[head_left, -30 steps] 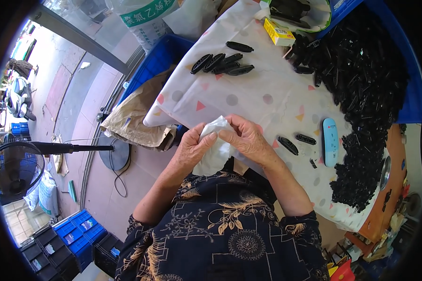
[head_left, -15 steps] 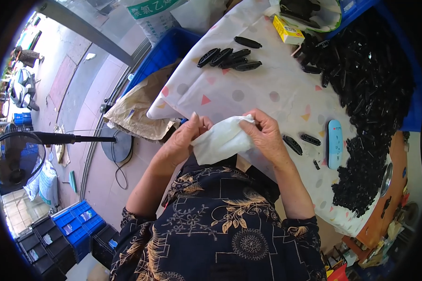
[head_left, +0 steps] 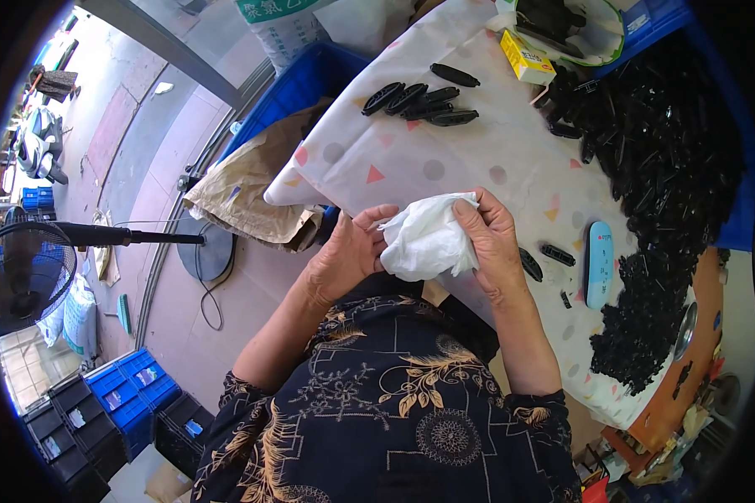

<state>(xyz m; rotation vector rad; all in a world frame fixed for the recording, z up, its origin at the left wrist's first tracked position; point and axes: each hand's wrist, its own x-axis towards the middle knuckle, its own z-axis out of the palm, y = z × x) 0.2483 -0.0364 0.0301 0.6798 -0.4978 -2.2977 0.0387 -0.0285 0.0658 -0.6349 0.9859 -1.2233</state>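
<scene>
A crumpled white tissue (head_left: 428,239) is bunched up in front of my body, over the table's near edge. My right hand (head_left: 493,243) grips its right side, thumb on top and fingers behind. On the other side my left hand (head_left: 348,256) is open, its thumb apart and its fingertips against the tissue's left edge, some of them partly hidden by it. Just right of my right hand, two small black slotted plastic parts (head_left: 557,254) lie on the patterned tablecloth (head_left: 445,159), with a light blue oblong case (head_left: 599,265) beyond them.
Several black oval parts (head_left: 428,109) lie at the far left of the table. A big heap of black parts (head_left: 646,159) covers its right side, near a yellow box (head_left: 527,57). A fan (head_left: 29,272), brown paper sack (head_left: 256,184) and blue crates (head_left: 134,390) stand left.
The tissue was stretched flat between both hands; now it is gathered into a bunch on the right. My left hand has loosened its pinch and its fingers have spread.
</scene>
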